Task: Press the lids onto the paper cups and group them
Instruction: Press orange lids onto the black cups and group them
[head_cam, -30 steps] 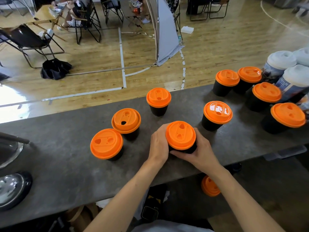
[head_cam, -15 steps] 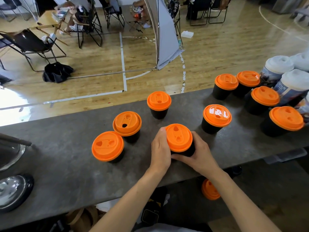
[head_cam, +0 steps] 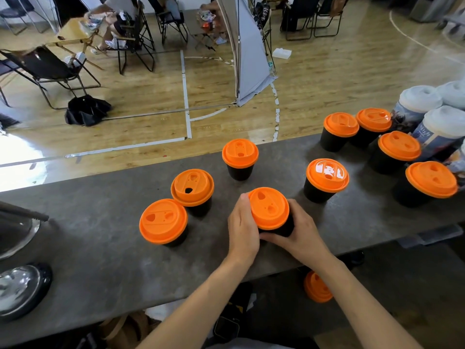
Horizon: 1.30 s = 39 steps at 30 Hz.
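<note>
- Between both hands, close to the front edge of the desk [head_cam: 100,248], stands one black paper cup [head_cam: 285,229] with an orange lid [head_cam: 268,207] on it.
- The left hand [head_cam: 242,229] wraps the cup's side, thumb up against the lid's rim. The right hand [head_cam: 299,233] curls its fingers [head_cam: 271,238] round the black wall under the lid. Both grip the cup.
- Change over the last second is slight. The cup has stayed at the same spot among its neighbours and both hands have stayed on it. The lid's pair of holes has turned a little, and the left thumb has crept up to the rim.
- Judgement: this lid is being seated or checked, and the cup has not yet gone to the group.
- Left of the fingers are two lidded cups, the near-left cup [head_cam: 163,221] and the far-left cup [head_cam: 192,187], their lids touching. The far-left lid looks askew and is probably not pressed home.
- Beyond the fingers a lone cup [head_cam: 240,153] stands apart. To their right is a glare-lidded cup [head_cam: 327,175]. Farther right are four grouped cups [head_cam: 399,146], packed close beside the white-lidded cups [head_cam: 420,99].
- Below the desk edge, under the right forearm, lies a loose lid [head_cam: 317,287]. What it rests on cannot be told.
- Materials:
  - The lids are round moulded plastic with a slight sheen, a raised rim and a sunken oval panel with holes.
  - The cups are matte black and taper downward.
  - The desk is grey, mottled and stone-like.
</note>
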Tool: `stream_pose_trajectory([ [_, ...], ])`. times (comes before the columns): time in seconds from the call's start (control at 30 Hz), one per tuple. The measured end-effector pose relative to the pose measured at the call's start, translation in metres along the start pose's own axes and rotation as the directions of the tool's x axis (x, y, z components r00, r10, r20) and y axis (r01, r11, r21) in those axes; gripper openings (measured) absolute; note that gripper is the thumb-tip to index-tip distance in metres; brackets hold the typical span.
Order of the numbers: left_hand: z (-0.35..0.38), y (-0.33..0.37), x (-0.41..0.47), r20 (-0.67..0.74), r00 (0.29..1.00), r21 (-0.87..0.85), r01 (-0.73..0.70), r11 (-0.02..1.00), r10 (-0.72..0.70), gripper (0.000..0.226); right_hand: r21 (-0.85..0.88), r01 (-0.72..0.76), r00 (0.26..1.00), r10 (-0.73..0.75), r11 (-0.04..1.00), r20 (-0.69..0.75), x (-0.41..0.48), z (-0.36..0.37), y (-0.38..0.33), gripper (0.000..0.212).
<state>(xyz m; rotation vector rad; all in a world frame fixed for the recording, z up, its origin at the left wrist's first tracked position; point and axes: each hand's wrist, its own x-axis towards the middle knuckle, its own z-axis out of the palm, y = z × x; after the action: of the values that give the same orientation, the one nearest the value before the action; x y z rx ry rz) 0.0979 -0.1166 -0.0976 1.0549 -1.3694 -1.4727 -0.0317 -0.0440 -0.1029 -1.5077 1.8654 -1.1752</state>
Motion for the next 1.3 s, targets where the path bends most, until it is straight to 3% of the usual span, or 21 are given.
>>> stream_pose_trajectory([
  [0.2, -0.017, 0.011, 0.027, 0.224, 0.973, 0.106, 0.027, 0.994, -0.051, 0.054, -0.007, 0.034, 0.999, -0.034, 0.999, 0.029, 0.001, -0.002, 0.000, 0.073],
  [0.4, -0.011, 0.008, 0.012, 0.110, 0.994, 0.167, -0.042, 0.985, 0.024, 0.046, -0.046, 0.003, 0.999, -0.001, 0.999, 0.036, 0.001, 0.001, 0.003, 0.087],
  [0.5, -0.008, 0.006, 0.009, 0.073, 0.997, 0.151, -0.043, 0.988, 0.032, 0.047, -0.030, -0.011, 1.000, 0.012, 0.999, 0.027, 0.000, 0.001, 0.005, 0.083],
  [0.67, -0.012, 0.014, 0.025, 0.196, 0.978, 0.114, 0.050, 0.992, -0.072, 0.040, -0.030, 0.009, 1.000, -0.009, 0.999, 0.024, 0.001, -0.003, -0.001, 0.072],
  [0.8, -0.012, 0.015, 0.024, 0.192, 0.981, 0.120, 0.006, 0.993, -0.029, 0.039, -0.032, 0.006, 0.999, -0.004, 0.999, 0.042, 0.000, -0.003, -0.001, 0.077],
  [0.87, -0.010, 0.013, 0.016, 0.148, 0.989, 0.152, -0.050, 0.987, 0.027, 0.042, 0.000, -0.010, 0.999, 0.010, 1.000, 0.035, 0.000, -0.002, 0.001, 0.084],
  [1.0, -0.003, 0.009, 0.002, -0.021, 0.998, 0.153, -0.058, 0.987, 0.062, 0.042, 0.003, -0.017, 1.000, 0.017, 1.000, 0.018, 0.000, -0.001, -0.001, 0.076],
  [1.17, -0.010, 0.013, 0.024, 0.186, 0.979, 0.066, 0.066, 0.996, -0.078, 0.055, 0.009, 0.001, 0.999, -0.002, 1.000, 0.035, 0.001, -0.005, -0.003, 0.076],
  [1.3, -0.016, 0.010, 0.027, 0.225, 0.974, 0.134, -0.031, 0.990, 0.000, 0.052, -0.019, 0.017, 0.999, -0.016, 1.000, 0.043, 0.000, -0.003, -0.002, 0.077],
])
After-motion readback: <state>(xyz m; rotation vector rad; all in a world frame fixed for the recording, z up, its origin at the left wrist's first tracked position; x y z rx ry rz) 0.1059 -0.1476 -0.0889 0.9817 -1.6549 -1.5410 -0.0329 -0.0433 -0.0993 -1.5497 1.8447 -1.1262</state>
